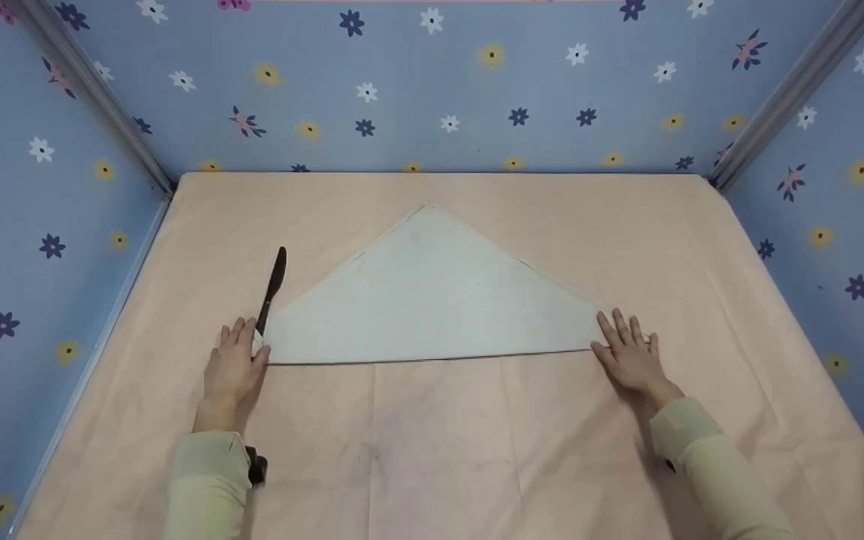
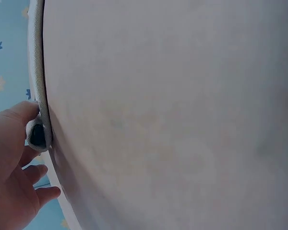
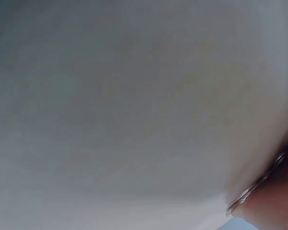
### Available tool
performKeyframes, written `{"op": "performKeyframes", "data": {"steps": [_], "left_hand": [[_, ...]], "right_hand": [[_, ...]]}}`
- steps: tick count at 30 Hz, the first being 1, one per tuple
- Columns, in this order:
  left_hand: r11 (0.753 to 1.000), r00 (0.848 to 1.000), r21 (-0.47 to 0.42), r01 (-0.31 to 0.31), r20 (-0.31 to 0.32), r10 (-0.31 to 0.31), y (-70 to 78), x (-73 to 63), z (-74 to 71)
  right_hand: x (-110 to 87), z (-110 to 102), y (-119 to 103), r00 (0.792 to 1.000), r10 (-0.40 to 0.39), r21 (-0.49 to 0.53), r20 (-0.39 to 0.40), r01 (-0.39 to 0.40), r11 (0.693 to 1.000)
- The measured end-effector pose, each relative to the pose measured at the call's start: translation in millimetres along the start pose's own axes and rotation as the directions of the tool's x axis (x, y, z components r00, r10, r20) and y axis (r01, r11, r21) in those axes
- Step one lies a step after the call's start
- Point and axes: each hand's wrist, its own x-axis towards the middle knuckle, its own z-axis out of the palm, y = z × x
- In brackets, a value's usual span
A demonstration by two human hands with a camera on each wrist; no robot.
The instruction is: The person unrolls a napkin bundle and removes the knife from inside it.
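Note:
A white cloth napkin lies as a triangle, its point away from me and its long folded edge on my side. A black table knife lies at its left corner, the lower part hidden by cloth. My left hand rests at that corner with fingers extended. In the left wrist view, the thumb touches the folded cloth, whose end wraps a dark piece. My right hand lies spread on the right corner. The right wrist view shows blurred fingers at the cloth edge.
A peach-coloured cloth with creases covers the table. Blue flowered panels enclose the back and both sides, with grey metal posts at the corners. A dark strap device sits at the left wrist.

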Motion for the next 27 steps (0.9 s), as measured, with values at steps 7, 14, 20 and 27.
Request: {"op": "performKeyframes", "data": {"steps": [7, 14, 20, 27], "left_hand": [[1.000, 0.999, -0.012, -0.011, -0.040, 0.010, 0.9, -2.4, 1.6], [1.000, 1.000, -0.009, 0.002, -0.006, -0.002, -2.9, -1.2, 2.3], [1.000, 1.000, -0.014, 0.003, -0.014, -0.003, -5.3, -2.0, 0.8], [1.000, 1.000, -0.004, 0.027, -0.015, -0.027, -5.0, -0.7, -1.0]], "right_hand": [[0.2, 0.1, -0.3, 1.000, 0.005, 0.001, 0.000, -0.005, 1.000], [0.3, 0.4, 0.4, 1.000, 0.007, 0.004, 0.007, -0.007, 1.000], [1.0, -0.2, 0.0, 1.000, 0.006, 0.003, 0.016, -0.006, 1.000], [1.4, -0.4, -0.9, 1.000, 0.010, -0.001, 0.020, -0.010, 1.000]]}}
